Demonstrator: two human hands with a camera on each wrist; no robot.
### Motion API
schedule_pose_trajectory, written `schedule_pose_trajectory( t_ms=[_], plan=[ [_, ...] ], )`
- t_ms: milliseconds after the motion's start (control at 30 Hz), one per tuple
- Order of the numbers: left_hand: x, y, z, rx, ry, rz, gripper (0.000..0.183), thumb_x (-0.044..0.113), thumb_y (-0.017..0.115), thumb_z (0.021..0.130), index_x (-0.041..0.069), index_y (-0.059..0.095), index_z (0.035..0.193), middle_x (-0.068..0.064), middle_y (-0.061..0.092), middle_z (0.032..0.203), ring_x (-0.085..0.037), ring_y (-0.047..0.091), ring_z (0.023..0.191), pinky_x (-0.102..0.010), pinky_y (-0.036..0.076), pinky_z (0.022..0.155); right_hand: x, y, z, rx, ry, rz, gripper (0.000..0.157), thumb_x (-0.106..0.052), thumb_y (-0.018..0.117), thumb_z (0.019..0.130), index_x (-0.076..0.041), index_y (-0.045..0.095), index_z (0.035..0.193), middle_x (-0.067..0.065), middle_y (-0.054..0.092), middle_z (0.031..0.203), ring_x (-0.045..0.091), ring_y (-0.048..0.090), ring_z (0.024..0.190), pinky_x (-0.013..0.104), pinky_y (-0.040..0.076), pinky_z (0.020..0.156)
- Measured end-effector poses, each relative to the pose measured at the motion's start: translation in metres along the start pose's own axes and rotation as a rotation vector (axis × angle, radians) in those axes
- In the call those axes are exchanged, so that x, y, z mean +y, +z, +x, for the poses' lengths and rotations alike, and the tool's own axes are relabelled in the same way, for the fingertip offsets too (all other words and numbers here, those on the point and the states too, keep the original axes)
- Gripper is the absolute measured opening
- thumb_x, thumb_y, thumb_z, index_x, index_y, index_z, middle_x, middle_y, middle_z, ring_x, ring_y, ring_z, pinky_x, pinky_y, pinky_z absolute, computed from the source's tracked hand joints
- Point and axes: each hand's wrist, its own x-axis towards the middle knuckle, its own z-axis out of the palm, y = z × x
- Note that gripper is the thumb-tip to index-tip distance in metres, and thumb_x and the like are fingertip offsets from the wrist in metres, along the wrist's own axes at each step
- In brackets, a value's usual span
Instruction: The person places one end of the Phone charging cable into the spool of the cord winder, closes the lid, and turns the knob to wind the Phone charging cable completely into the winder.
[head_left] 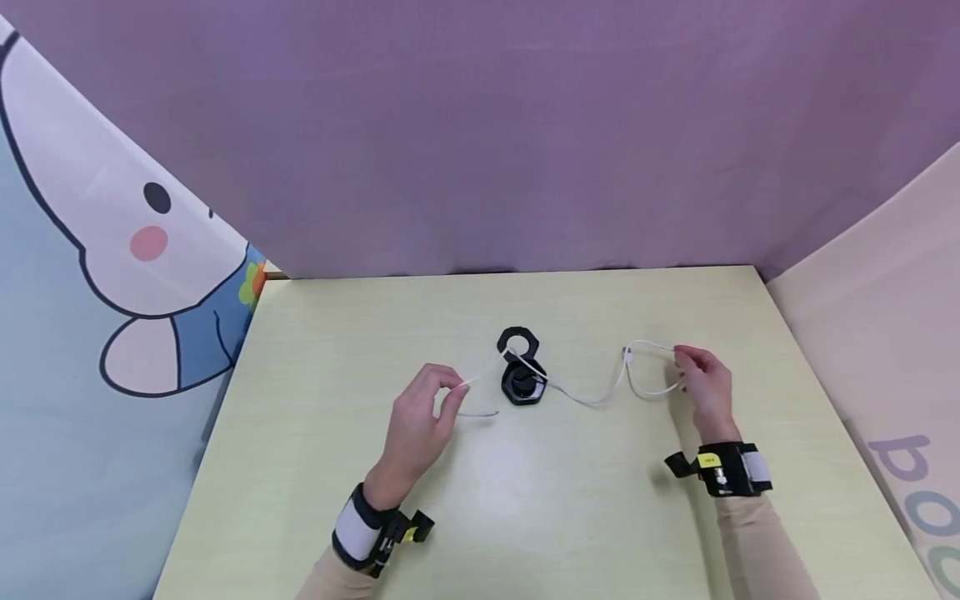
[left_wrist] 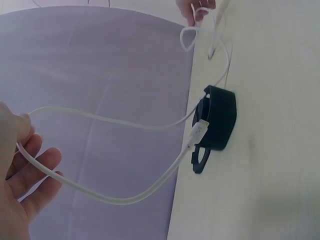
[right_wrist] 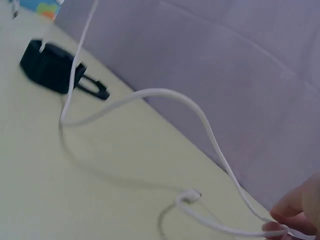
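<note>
A white charging cable point(head_left: 592, 402) stretches between my two hands and passes over a small black hexagonal case point(head_left: 513, 387). The case's ring-shaped lid point(head_left: 532, 340) is flipped back from it. My left hand point(head_left: 417, 421) pinches the cable left of the case, and one connector point(left_wrist: 198, 131) dangles free from that hand. On the right, my right hand point(head_left: 705, 390) pinches the cable between thumb and fingers. From it a loop hangs with the other connector point(right_wrist: 190, 196). What lies inside the case is partly covered by the cable.
The pale wooden table point(head_left: 540, 500) lies under both hands. A purple cloth point(head_left: 517, 142) rises at its back edge. A cartoon-printed cloth point(head_left: 67, 475) hangs at the left and a pale lettered one point(head_left: 885, 333) at the right. Each wrist wears a black strap point(head_left: 731, 469).
</note>
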Motion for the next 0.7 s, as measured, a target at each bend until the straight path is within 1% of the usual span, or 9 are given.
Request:
schedule_pose_trajectory(
  t_ms=[67,133,200,300,400,500,567,633,700],
  plan=[
    [0.003,0.003,0.0,-0.003,0.004,-0.011,0.015,0.001,0.076,0.09,0.002,0.062,0.096,-0.009,0.066,0.096,-0.021,0.068,0.087,-0.034,0.06,0.071,0.002,0.001,-0.002,-0.032,-0.058,-0.118,0.038,-0.031,0.058,0.106,-0.004,0.066,0.13,-0.015,0.061,0.091,0.004,0.056,0.084,0.017,0.046,0.065],
    [0.005,0.006,0.0,-0.006,0.006,-0.026,0.015,0.001,0.076,0.09,0.002,0.062,0.096,-0.009,0.067,0.096,-0.021,0.069,0.087,-0.034,0.06,0.071,0.004,0.001,-0.003,-0.067,-0.116,-0.22,0.045,-0.035,0.056,0.106,0.0,0.064,0.132,-0.01,0.063,0.092,0.005,0.057,0.083,0.018,0.046,0.067],
    [0.008,0.009,0.0,-0.01,0.004,-0.04,0.015,0.002,0.076,0.09,0.002,0.062,0.095,-0.008,0.067,0.095,-0.021,0.068,0.087,-0.034,0.059,0.07,0.006,0.002,-0.004,-0.103,-0.169,-0.311,0.048,-0.038,0.054,0.106,0.002,0.065,0.13,0.0,0.066,0.097,0.008,0.057,0.085,0.021,0.045,0.069],
    [0.01,0.012,0.0,-0.011,0.001,-0.062,0.015,0.002,0.076,0.09,0.003,0.063,0.094,-0.008,0.067,0.095,-0.02,0.069,0.088,-0.033,0.059,0.071,0.008,0.003,-0.005,-0.154,-0.221,-0.425,0.053,-0.043,0.051,0.107,0.003,0.065,0.127,0.015,0.067,0.106,0.016,0.056,0.089,0.026,0.045,0.072],
    [0.014,0.014,0.001,-0.012,0.002,-0.09,0.015,0.001,0.076,0.09,0.003,0.063,0.094,-0.007,0.067,0.096,-0.02,0.068,0.089,-0.031,0.059,0.073,0.008,0.004,-0.008,-0.175,-0.265,-0.501,0.053,-0.043,0.049,0.107,0.003,0.067,0.125,0.019,0.066,0.107,0.023,0.056,0.089,0.03,0.044,0.072],
    [0.017,0.016,0.001,-0.019,0.011,-0.109,0.014,0.001,0.076,0.09,0.003,0.063,0.095,-0.007,0.067,0.096,-0.02,0.068,0.089,-0.03,0.059,0.074,0.007,0.005,-0.011,-0.153,-0.335,-0.562,0.048,-0.039,0.051,0.107,0.004,0.069,0.121,0.022,0.066,0.104,0.03,0.059,0.087,0.033,0.045,0.069],
    [0.02,0.017,0.002,-0.024,0.015,-0.116,0.014,0.001,0.076,0.09,0.003,0.063,0.095,-0.007,0.067,0.096,-0.02,0.068,0.088,-0.03,0.059,0.075,0.005,0.006,-0.013,-0.118,-0.382,-0.597,0.046,-0.036,0.051,0.107,0.004,0.07,0.121,0.028,0.065,0.112,0.038,0.062,0.091,0.041,0.05,0.07],
    [0.022,0.018,0.002,-0.036,0.01,-0.121,0.013,0.003,0.075,0.091,0.004,0.063,0.096,-0.007,0.067,0.096,-0.02,0.068,0.089,-0.03,0.059,0.076,0.001,0.009,-0.018,-0.065,-0.451,-0.592,0.042,-0.032,0.054,0.107,0.005,0.069,0.122,0.033,0.06,0.122,0.045,0.061,0.101,0.05,0.052,0.075],
    [0.023,0.019,0.002,-0.043,0.008,-0.123,0.013,0.003,0.075,0.091,0.004,0.063,0.096,-0.007,0.067,0.096,-0.02,0.068,0.09,-0.031,0.06,0.078,-0.004,0.015,-0.024,-0.018,-0.55,-0.547,0.038,-0.026,0.058,0.105,0.005,0.066,0.125,0.035,0.054,0.131,0.049,0.057,0.112,0.059,0.05,0.085]
  ],
)
